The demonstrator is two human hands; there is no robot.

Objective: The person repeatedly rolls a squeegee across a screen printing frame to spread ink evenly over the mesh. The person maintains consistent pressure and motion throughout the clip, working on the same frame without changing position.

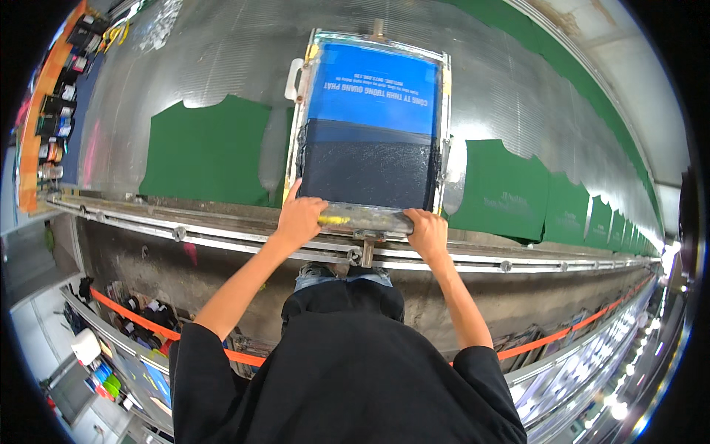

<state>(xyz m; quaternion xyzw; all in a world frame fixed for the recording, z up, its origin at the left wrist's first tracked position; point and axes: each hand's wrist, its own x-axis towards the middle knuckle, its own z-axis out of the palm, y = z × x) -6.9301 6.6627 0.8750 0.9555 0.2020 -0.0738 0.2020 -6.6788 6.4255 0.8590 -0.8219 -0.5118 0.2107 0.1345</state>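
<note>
A screen-printing frame (446,96) lies flat on the long table before me. Its mesh (370,85) is bright blue at the far part, and a dark, wet-looking ink area (367,174) covers the near part. Across the near end lies a grey squeegee (366,218) with a yellow smear. My left hand (299,220) is closed on its left end, with one finger stretched along the frame's side. My right hand (428,234) is closed round the right end. Both palms and the squeegee's blade are hidden.
Green cut fabric pieces lie left (207,152) and right (499,189) of the frame, with more further right. A metal rail (296,248) runs along the table's near edge. Ink containers stand on an orange shelf (31,140) at far left. Behind me is an orange strip (555,337).
</note>
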